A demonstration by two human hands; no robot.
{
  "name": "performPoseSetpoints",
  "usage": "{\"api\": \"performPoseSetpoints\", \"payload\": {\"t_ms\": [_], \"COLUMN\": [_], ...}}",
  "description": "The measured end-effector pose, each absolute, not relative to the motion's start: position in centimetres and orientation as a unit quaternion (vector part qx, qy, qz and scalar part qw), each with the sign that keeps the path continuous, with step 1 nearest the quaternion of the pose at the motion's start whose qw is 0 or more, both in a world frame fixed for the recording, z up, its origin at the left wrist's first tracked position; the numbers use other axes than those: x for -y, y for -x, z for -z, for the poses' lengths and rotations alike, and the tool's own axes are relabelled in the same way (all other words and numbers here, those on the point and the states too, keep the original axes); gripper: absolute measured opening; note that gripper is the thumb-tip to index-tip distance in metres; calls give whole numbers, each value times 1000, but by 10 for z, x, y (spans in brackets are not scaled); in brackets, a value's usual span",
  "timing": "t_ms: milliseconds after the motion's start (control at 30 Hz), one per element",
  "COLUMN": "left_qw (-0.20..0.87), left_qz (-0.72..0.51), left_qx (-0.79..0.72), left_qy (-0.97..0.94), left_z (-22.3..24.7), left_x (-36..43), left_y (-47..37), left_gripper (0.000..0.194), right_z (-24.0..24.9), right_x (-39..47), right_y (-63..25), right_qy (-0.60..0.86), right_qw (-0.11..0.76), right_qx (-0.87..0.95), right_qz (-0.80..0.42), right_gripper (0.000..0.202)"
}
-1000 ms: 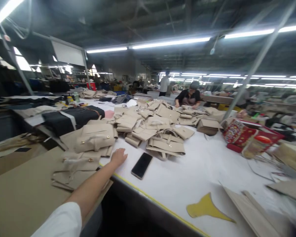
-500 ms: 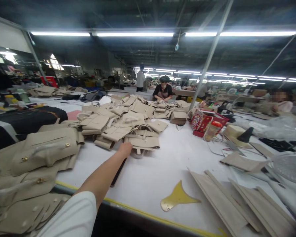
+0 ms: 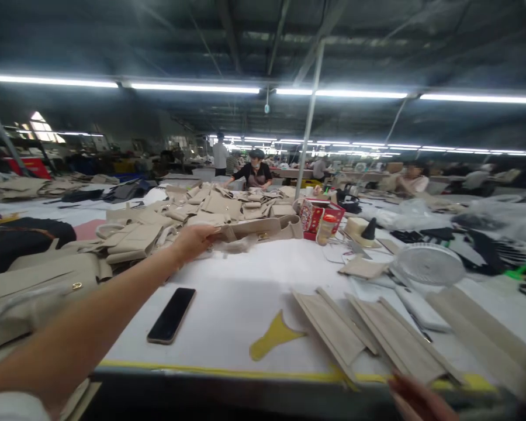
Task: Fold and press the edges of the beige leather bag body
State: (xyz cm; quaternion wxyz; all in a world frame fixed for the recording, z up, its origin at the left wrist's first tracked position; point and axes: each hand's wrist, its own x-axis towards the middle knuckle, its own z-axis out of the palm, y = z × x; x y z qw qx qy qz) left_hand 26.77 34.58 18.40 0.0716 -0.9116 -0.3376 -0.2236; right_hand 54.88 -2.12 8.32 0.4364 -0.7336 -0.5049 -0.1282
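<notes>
My left hand (image 3: 196,241) reaches far over the table, its fingers closed on the end of a beige bag panel (image 3: 263,228). The panel is lifted at the front of the pile and stretches out to the right, with a gold-coloured fitting on it. Behind it lies a heap of beige bag pieces (image 3: 219,204). At the lower right edge my right hand (image 3: 421,400) shows only in part and is smeared by motion. Nearest to it are folded beige strips (image 3: 398,339) at the table's front edge.
On the white tabletop (image 3: 219,310) lie a phone (image 3: 172,316) and a yellow template (image 3: 275,336). Further right are a red box (image 3: 319,213), a jar (image 3: 326,229), a spool (image 3: 363,231) and a white fan (image 3: 427,263). A co-worker (image 3: 256,169) sits across the table.
My left hand has taken hold of a beige bag panel and lifted it off the pile. The phone is now uncovered. My right hand has come into view, and the view has turned right.
</notes>
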Motion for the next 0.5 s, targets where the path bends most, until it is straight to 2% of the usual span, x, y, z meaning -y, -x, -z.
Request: {"api": "performPoseSetpoints", "payload": {"t_ms": [133, 200, 267, 333, 433, 500], "left_qw": [74, 76, 79, 78, 39, 12], "left_qz": [201, 187, 177, 168, 146, 141], "left_qx": [235, 214, 204, 192, 202, 226], "left_qy": [948, 956, 960, 964, 968, 964], "left_z": [-214, -227, -237, -244, -251, -256], "left_x": [-273, -237, -205, -179, -149, -136], "left_y": [-264, -259, -250, -240, -228, -225], "left_gripper": [24, 20, 18, 19, 24, 27], "right_z": [-125, -143, -155, -162, -168, -174], "right_x": [1, -15, -22, -17, 7, 25], "right_y": [-533, -519, -506, -497, -487, -481], "right_qy": [660, 636, 631, 641, 628, 589], "right_qw": [408, 395, 385, 390, 373, 339], "right_qx": [602, 638, 661, 650, 657, 702], "right_qz": [187, 177, 128, 119, 187, 214], "right_gripper": [48, 53, 42, 42, 44, 29]}}
